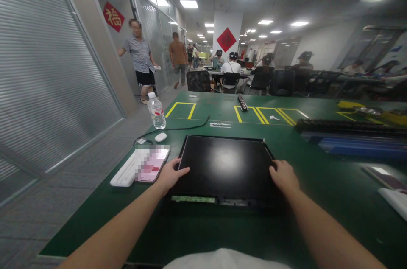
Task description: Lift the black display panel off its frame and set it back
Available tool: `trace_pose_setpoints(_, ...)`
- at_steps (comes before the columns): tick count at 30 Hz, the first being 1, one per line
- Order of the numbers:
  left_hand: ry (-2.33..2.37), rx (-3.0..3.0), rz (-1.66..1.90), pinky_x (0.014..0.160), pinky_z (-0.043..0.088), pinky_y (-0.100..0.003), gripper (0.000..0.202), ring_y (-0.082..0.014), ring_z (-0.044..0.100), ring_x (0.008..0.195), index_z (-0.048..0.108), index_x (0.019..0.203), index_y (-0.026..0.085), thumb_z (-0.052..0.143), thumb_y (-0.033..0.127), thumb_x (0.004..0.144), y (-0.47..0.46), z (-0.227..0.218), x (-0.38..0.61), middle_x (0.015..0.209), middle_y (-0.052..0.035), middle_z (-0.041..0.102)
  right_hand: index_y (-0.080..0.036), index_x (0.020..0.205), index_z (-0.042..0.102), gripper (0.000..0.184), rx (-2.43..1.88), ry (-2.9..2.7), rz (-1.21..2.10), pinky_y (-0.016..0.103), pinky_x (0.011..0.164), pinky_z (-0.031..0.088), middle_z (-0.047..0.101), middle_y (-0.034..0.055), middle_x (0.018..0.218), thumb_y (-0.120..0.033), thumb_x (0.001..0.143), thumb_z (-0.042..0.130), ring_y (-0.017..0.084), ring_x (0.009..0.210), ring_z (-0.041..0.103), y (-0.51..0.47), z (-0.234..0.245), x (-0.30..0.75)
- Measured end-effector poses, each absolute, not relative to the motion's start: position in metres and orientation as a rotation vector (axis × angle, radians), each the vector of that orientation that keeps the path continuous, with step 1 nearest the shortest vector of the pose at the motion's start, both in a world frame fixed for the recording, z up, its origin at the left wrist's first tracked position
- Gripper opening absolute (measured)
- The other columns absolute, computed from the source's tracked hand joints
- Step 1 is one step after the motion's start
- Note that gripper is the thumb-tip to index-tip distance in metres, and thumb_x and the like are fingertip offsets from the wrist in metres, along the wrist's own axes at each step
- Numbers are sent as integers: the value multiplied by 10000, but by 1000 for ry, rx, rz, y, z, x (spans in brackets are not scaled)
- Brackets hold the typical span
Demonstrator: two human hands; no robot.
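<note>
Between my hands is a black, glossy display panel (222, 167), its dark face up and a ceiling light reflected in it. A strip of green circuit board (193, 199) shows along its near edge. My left hand (171, 174) grips the left edge, thumb over the face. On the opposite edge, my right hand (285, 177) holds on in the same way, fingers partly hidden under the side. Just left of my left hand lie a phone (157, 165) with a lit pink screen and a white elongated case (125, 171).
A water bottle (157, 112), a white earbud case (160, 137) and a black cable (187, 128) are at the left of the green table (104, 218). Blue and black parts (352, 146) lie on the right. A person (141, 54) stands beyond the table.
</note>
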State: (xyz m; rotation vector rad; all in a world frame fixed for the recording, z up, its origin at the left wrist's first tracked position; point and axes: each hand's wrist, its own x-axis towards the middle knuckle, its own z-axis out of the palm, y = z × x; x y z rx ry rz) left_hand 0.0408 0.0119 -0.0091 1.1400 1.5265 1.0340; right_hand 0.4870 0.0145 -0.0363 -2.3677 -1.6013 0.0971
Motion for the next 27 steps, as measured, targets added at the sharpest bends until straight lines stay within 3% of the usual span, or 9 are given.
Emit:
trace_pose_setpoints(4, 1624, 1208, 929, 915, 625, -475, 297, -279, 752, 1050, 740, 1138, 158, 825, 314, 901, 17, -9, 45, 1169, -94, 777, -144, 1348, 720, 510, -2381, -1592, 98, 463, 992, 522, 643, 207, 1347, -335, 970, 435, 332, 1236, 611, 16, -36, 486)
trace_pose_setpoints(7, 1709, 1239, 858, 904, 624, -481, 310, -266, 726, 1078, 688, 1270, 171, 715, 329, 1005, 23, -9, 49, 1285, -103, 716, -136, 1342, 723, 513, -2388, -1587, 101, 463, 981, 527, 640, 216, 1344, -337, 971, 431, 339, 1233, 615, 16, -36, 485)
trace_pose_setpoints(19, 1995, 1342, 747, 926, 607, -491, 344, -267, 717, 1090, 680, 1289, 183, 707, 377, 1007, 37, 1, 63, 1295, -100, 709, -95, 1320, 723, 532, -2440, -1502, 97, 510, 983, 524, 663, 247, 1275, -343, 936, 450, 367, 1197, 614, 21, -31, 474)
trace_pose_setpoints(21, 2063, 1377, 748, 980, 564, -526, 355, -315, 691, 1169, 716, 1180, 175, 754, 444, 953, 39, 3, 65, 1285, -121, 716, -87, 1307, 728, 537, -2445, -1473, 104, 522, 977, 526, 663, 255, 1261, -354, 934, 449, 375, 1190, 617, 21, -31, 472)
trace_pose_setpoints(25, 2172, 1453, 805, 993, 491, -564, 469, -522, 588, 1311, 701, 836, 208, 846, 634, 707, 38, 2, 67, 1209, -236, 738, -108, 1299, 741, 547, -2456, -1366, 116, 545, 960, 529, 669, 257, 1221, -382, 920, 456, 382, 1172, 629, 24, -32, 470)
trace_pose_setpoints(27, 2184, 1476, 834, 958, 498, -548, 473, -528, 618, 1262, 671, 810, 227, 822, 656, 681, 34, -1, 67, 1156, -236, 751, -131, 1297, 750, 553, -2460, -1291, 121, 546, 953, 530, 674, 250, 1212, -397, 916, 451, 382, 1173, 631, 26, -33, 469)
